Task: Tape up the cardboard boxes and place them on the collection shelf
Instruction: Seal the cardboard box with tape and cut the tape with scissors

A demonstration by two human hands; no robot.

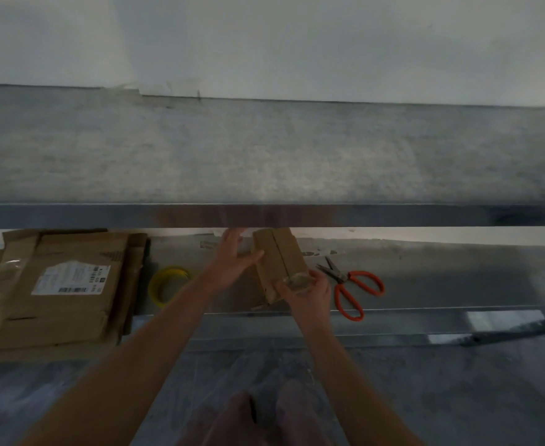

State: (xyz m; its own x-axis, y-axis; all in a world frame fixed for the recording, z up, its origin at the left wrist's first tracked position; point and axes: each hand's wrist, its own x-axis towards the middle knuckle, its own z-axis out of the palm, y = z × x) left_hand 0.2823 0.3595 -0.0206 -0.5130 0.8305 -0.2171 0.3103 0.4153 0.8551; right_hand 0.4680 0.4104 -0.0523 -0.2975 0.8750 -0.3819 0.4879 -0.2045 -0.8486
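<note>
**Materials and finishes, shelving bay**

The small box (279, 262) is matt brown cardboard, with a glossy piece of clear tape (297, 281) at its near end. The flattened cartons (59, 304) are the same matt cardboard and carry 1 white paper label (71, 280). The tape roll (168, 284) looks like yellow plastic film. The scissors (345, 278) have dull metal blades and 2 smooth orange plastic handles. The upper shelf (264, 149) is matt mottled grey, with a reflective metal front rail (393, 215).

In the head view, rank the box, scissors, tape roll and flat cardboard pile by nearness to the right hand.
1. box, held in the right hand
2. scissors, just to its right
3. tape roll, off to the left
4. flat cardboard pile, far left
</note>
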